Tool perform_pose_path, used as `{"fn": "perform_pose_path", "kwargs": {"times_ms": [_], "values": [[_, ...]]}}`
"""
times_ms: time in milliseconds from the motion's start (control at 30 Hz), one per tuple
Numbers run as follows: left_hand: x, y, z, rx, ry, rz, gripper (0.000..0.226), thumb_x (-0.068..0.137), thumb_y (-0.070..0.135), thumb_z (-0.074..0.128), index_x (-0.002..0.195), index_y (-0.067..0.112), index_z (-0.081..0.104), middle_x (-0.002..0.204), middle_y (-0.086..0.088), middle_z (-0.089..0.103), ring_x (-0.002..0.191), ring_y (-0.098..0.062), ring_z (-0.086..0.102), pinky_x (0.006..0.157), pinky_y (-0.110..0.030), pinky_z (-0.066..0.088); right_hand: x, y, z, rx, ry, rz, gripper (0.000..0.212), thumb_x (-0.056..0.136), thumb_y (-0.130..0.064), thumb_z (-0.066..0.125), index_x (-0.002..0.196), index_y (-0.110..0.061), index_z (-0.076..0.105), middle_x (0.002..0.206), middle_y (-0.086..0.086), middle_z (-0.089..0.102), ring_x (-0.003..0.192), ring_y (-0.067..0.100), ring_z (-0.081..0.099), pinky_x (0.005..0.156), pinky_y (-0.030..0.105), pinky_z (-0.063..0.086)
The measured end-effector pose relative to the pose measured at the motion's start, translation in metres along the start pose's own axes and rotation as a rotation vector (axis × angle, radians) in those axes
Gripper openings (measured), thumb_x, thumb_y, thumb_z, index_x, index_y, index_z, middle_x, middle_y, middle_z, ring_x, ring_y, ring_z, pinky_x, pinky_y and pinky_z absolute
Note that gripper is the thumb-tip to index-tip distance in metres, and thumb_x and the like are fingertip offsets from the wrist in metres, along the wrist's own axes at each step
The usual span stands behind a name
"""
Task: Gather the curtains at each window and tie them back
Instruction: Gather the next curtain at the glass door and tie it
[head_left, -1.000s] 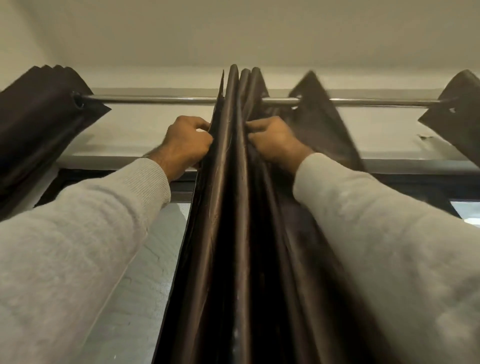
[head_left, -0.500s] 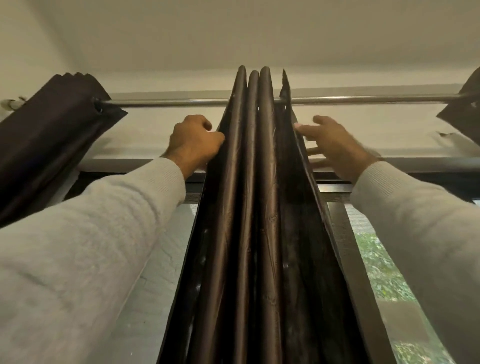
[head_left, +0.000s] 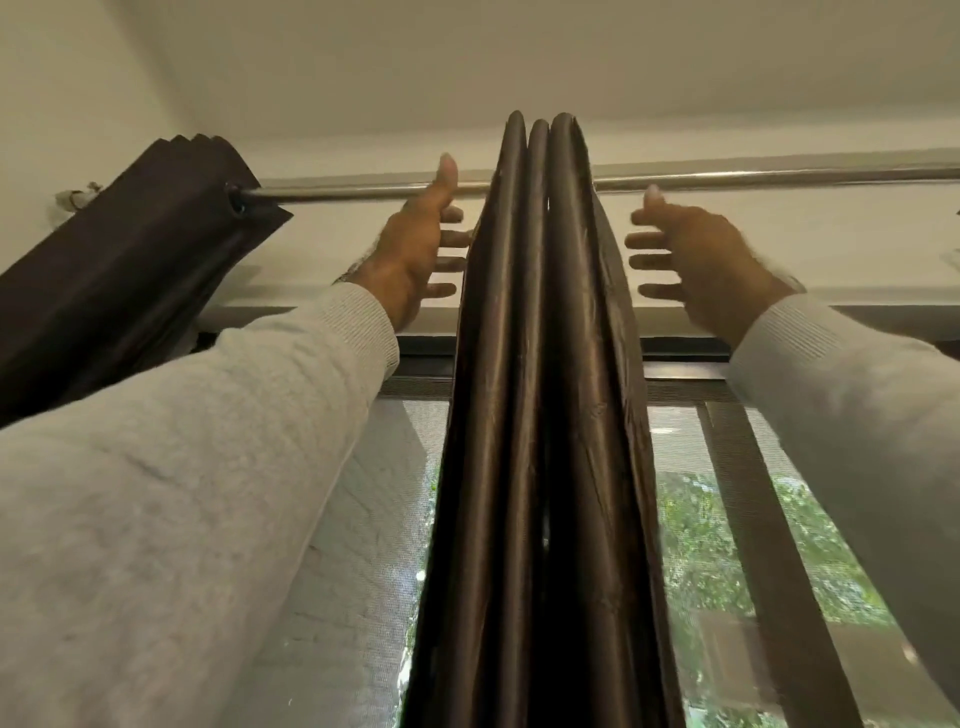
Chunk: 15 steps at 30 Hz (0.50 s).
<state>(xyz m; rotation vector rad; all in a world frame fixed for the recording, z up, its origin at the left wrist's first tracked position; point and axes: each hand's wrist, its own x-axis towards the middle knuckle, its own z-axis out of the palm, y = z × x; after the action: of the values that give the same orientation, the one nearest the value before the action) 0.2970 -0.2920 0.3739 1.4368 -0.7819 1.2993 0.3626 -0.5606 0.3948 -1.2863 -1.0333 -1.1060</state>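
middle curtain bunched, nothing tied yet

the middle curtain (head_left: 540, 395) is seen pressed into a tight stack of pleats on the curtain rod (head_left: 363, 193), roughly at the rod's midpoint as framed. a second curtain (head_left: 130, 270) is already bunched at the rod's left end, and only a sliver of something dark shows at the rod's far right edge – too little to name. gathering is therefore judged largely done for these two panels. no tie-back, cord or hook is visible anywhere, so the tying itself is judged still to be done – and the lower part of each panel is out of view, so this cannot be fully confirmed.

the left hand (head_left: 415, 244) is held open just left of the pleats below the rod, its fingers (head_left: 452, 240) spread and reaching the fabric's edge; whether they touch it cannot be told. the right hand (head_left: 696, 249) is likewise open, fingers apart, held clear of the pleats on their right side. nothing is gripped by either.

the middle curtain's long axis runs vertically, hanging straight down from the rod past the window frame (head_left: 753, 519); its pleat ridges are turned toward the viewer, and the stacked folds are aligned parallel, top to bottom.
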Motion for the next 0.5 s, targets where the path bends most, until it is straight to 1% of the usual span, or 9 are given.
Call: {"fn": "perform_pose_path", "kwargs": {"times_ms": [67, 133, 200, 267, 300, 367, 433, 467, 500], "values": [[0.011, -0.004, 0.005, -0.030, -0.012, -0.013, 0.085, 0.095, 0.089, 0.037, 0.147, 0.025, 0.058, 0.144, -0.003, 0.064, 0.127, -0.030, 0.062, 0.108, -0.055, 0.051, 0.006, 0.003, 0.006, 0.023, -0.003, 0.014, 0.069, 0.100, -0.073, 0.046, 0.151, -0.027, 0.053, 0.139, 0.000, 0.063, 0.123, 0.020, 0.062, 0.101, 0.046, 0.054], [0.023, -0.003, 0.013, -0.074, -0.031, -0.006, 0.090, 0.093, 0.092, 0.032, 0.157, 0.031, 0.050, 0.156, -0.002, 0.053, 0.137, -0.032, 0.055, 0.112, -0.056, 0.049, 0.017, 0.000, 0.016, 0.075, -0.007, 0.011, 0.078, 0.097, -0.079, 0.042, 0.158, -0.030, 0.045, 0.147, 0.001, 0.057, 0.128, 0.021, 0.059, 0.105, 0.049, 0.053], [0.035, -0.001, 0.023, -0.148, -0.037, -0.010, 0.093, 0.089, 0.096, 0.031, 0.159, 0.037, 0.047, 0.153, 0.000, 0.050, 0.136, -0.032, 0.056, 0.108, -0.055, 0.054, 0.029, -0.005, 0.030, 0.146, -0.013, 0.018, 0.081, 0.095, -0.083, 0.038, 0.158, -0.032, 0.044, 0.151, 0.003, 0.053, 0.130, 0.023, 0.058, 0.109, 0.052, 0.051], [0.051, 0.002, 0.033, -0.186, -0.075, -0.025, 0.094, 0.091, 0.094, 0.029, 0.161, 0.033, 0.045, 0.140, -0.004, 0.058, 0.124, -0.030, 0.065, 0.102, -0.053, 0.059, 0.044, -0.009, 0.048, 0.208, -0.037, 0.022, 0.079, 0.095, -0.084, 0.036, 0.151, -0.032, 0.053, 0.149, 0.002, 0.057, 0.131, 0.023, 0.060, 0.110, 0.052, 0.050], [0.059, 0.004, 0.039, -0.206, -0.142, -0.022, 0.096, 0.092, 0.092, 0.029, 0.159, 0.027, 0.049, 0.136, -0.009, 0.065, 0.119, -0.033, 0.070, 0.101, -0.053, 0.061, 0.050, -0.012, 0.057, 0.224, -0.071, 0.016, 0.076, 0.096, -0.083, 0.034, 0.143, -0.030, 0.061, 0.143, 0.002, 0.063, 0.128, 0.022, 0.064, 0.109, 0.050, 0.052], [0.074, 0.004, 0.045, -0.188, -0.238, -0.001, 0.100, 0.088, 0.095, 0.033, 0.144, 0.019, 0.066, 0.133, -0.019, 0.073, 0.121, -0.042, 0.072, 0.105, -0.060, 0.058, 0.058, -0.015, 0.069, 0.231, -0.147, 0.009, 0.074, 0.098, -0.082, 0.030, 0.126, -0.028, 0.071, 0.127, 0.004, 0.075, 0.118, 0.023, 0.072, 0.104, 0.048, 0.055], [0.081, 0.001, 0.036, -0.141, -0.190, -0.026, 0.096, 0.087, 0.097, 0.030, 0.128, 0.024, 0.076, 0.126, -0.015, 0.077, 0.121, -0.041, 0.073, 0.108, -0.062, 0.054, 0.059, -0.016, 0.065, 0.178, -0.173, 0.019, 0.076, 0.100, -0.080, 0.023, 0.125, -0.028, 0.072, 0.124, 0.002, 0.076, 0.118, 0.022, 0.070, 0.103, 0.050, 0.053], [0.087, -0.004, 0.027, -0.126, -0.174, -0.037, 0.095, 0.086, 0.098, 0.027, 0.125, 0.028, 0.078, 0.124, -0.011, 0.078, 0.122, -0.039, 0.072, 0.109, -0.062, 0.052, 0.059, -0.014, 0.060, 0.150, -0.194, 0.028, 0.080, 0.099, -0.082, 0.020, 0.129, -0.029, 0.071, 0.128, 0.002, 0.074, 0.122, 0.023, 0.067, 0.105, 0.052, 0.049], [0.086, -0.006, 0.018, -0.089, -0.166, -0.046, 0.096, 0.085, 0.099, 0.025, 0.127, 0.032, 0.078, 0.125, -0.008, 0.078, 0.125, -0.037, 0.070, 0.112, -0.062, 0.048, 0.058, -0.012, 0.053, 0.130, -0.211, 0.034, 0.084, 0.095, -0.086, 0.019, 0.134, -0.031, 0.069, 0.132, 0.003, 0.072, 0.127, 0.024, 0.065, 0.109, 0.055, 0.046]]}}
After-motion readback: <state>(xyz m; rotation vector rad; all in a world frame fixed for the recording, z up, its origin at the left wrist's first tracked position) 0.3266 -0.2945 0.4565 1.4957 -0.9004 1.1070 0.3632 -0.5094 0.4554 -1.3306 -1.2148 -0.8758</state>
